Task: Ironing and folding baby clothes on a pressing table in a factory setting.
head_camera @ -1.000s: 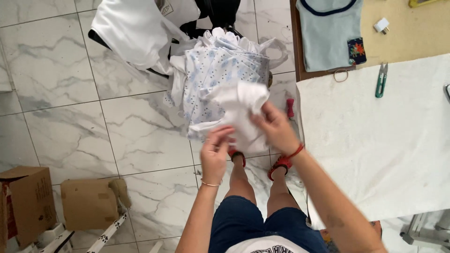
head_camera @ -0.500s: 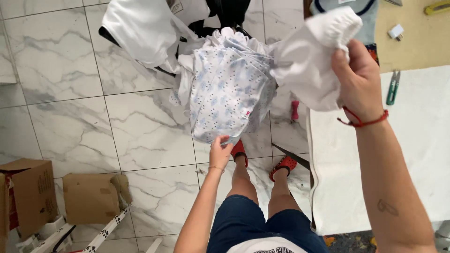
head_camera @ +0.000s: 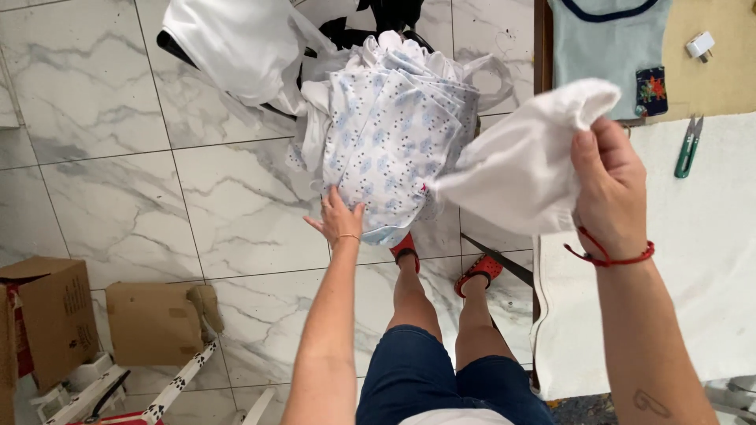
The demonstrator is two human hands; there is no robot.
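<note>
My right hand (head_camera: 610, 185) grips a plain white garment (head_camera: 520, 165) and holds it up over the edge of a white-covered table (head_camera: 709, 260). My left hand (head_camera: 339, 219) reaches down with fingers spread and touches the lower edge of a white garment with a small blue print (head_camera: 386, 142). That printed garment lies on top of a heap of similar clothes (head_camera: 409, 63) in a bag on the floor in front of me.
A pale blue top (head_camera: 606, 47), a small white plug (head_camera: 699, 44) and green thread snips (head_camera: 687, 146) lie on the table at the right. A white bag (head_camera: 236, 47) sits at the top. Cardboard boxes (head_camera: 55, 323) stand on the marble floor at the left.
My right hand has lifted the white garment out of the heap and carried it up and right toward the table. My left hand stayed low at the printed garment.
</note>
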